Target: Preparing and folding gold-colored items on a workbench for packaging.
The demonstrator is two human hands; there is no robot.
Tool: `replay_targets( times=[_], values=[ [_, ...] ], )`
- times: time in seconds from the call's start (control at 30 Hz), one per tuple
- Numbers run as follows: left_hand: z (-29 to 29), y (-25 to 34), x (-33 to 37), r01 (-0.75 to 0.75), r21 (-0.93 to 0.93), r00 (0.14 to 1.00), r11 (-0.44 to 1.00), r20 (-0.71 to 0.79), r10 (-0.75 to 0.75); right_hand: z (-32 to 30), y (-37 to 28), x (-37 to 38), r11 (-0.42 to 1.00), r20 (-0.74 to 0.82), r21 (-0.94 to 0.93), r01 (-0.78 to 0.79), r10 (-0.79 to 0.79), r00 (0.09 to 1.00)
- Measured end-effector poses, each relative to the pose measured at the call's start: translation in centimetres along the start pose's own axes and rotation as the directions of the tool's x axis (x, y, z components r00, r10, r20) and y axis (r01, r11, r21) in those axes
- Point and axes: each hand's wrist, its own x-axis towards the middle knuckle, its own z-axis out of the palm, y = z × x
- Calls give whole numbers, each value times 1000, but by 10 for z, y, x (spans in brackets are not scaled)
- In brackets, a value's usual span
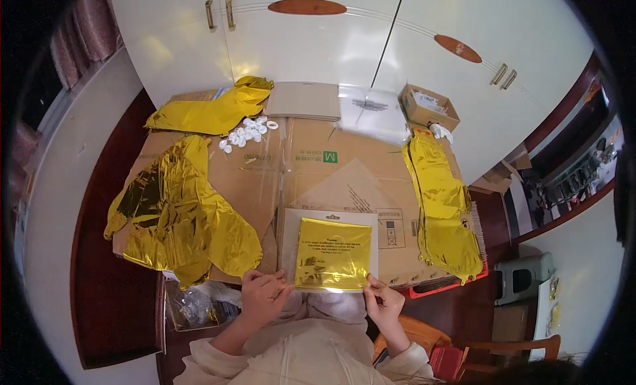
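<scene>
A clear plastic bag (289, 246) lies at the near edge of the cardboard surface. Inside it is a white-bordered card with a hang hole at the top, and a folded gold foil sheet (331, 252) printed with small dark text. My left hand (264, 296) is closed at the bag's lower left corner, its fingers pinched together. At the lower right corner, my right hand (383, 300) pinches the bag's edge between thumb and fingers. Crumpled flat gold foil balloons (192, 209) spread out left of the bag, and another long gold foil balloon (440, 206) lies on the right.
Farther back are a gold foil balloon (205, 113), white ribbon rolls (245, 133), grey cards (303, 100), clear bags (374, 113) and a small open carton (427, 110). White cabinets (305, 47) stand behind. A grey stool (523, 279) and a wooden chair (510, 345) are at right.
</scene>
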Motion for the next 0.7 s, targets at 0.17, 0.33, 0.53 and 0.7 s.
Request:
replay_targets(
  times=[0.17, 0.33, 0.53, 0.7],
  values=[
    [7, -1, 0, -31, 79, 998, 996, -47, 35, 8, -11, 3, 999, -118, 4, -51, 51, 992],
    [10, 5, 6, -75, 207, 990, 975, -101, 98, 13, -15, -2, 985, -132, -20, -173, 169, 977],
    [14, 3, 12, -110, 338, 984, 935, -93, 149, 1, -36, 15, 947, -116, -255, -195, 170, 979],
    [3, 17, 17, -151, 460, 953, 875, -168, 252, -11, -48, 14, 909, 90, -406, 94, -63, 994]
  ],
)
